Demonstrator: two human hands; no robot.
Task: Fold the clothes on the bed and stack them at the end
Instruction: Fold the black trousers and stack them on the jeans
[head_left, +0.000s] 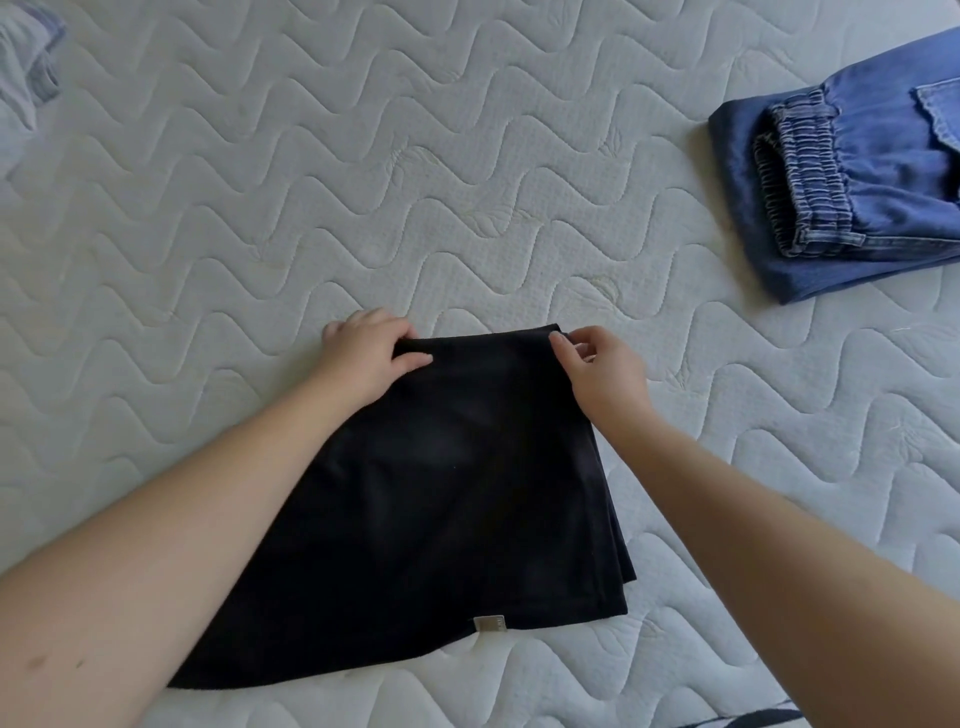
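Observation:
A black garment (441, 499) lies folded flat on the white quilted mattress (363, 182), with a small pale label at its near hem. My left hand (363, 358) grips its far left corner, thumb on top of the cloth and fingers curled under the edge. My right hand (597, 369) pinches the far right corner between thumb and fingertips. Both forearms reach in from the bottom of the view and cover the garment's side edges in part.
A folded pair of blue jeans (852, 176) with an elastic waistband lies at the right edge of the mattress. A crumpled pale blue-white garment (26, 88) sits at the top left corner. A dark striped patch (748, 719) shows at the bottom right.

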